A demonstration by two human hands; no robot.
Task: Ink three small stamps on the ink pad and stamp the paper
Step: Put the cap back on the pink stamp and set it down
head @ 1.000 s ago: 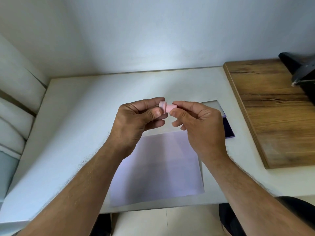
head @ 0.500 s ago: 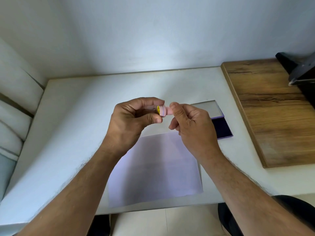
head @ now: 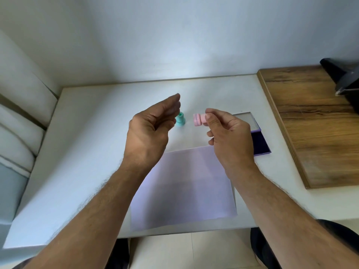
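My right hand [head: 229, 136] pinches a small pink stamp [head: 199, 119] by one end and holds it sideways above the white table [head: 87, 142]. To the left of it, my left hand [head: 153, 129] hovers blurred with loosely spread fingers, and I see nothing in it. A teal stamp [head: 180, 119] stands upright on the table just behind the left fingers, partly hidden. A pale sheet of paper [head: 184, 187] lies below both hands. The open ink pad [head: 260, 142], dark blue with a raised lid [head: 244, 119], sits to the right, partly covered by my right hand.
A wooden board [head: 314, 123] lies on the right side of the table, with a black object [head: 345, 82] at its far corner. White cushions run along the left edge. The wall is close behind the table.
My hands have come apart. The left hand let go of the pink stamp and swung left and away, uncovering the teal stamp. The right hand keeps the pink stamp.
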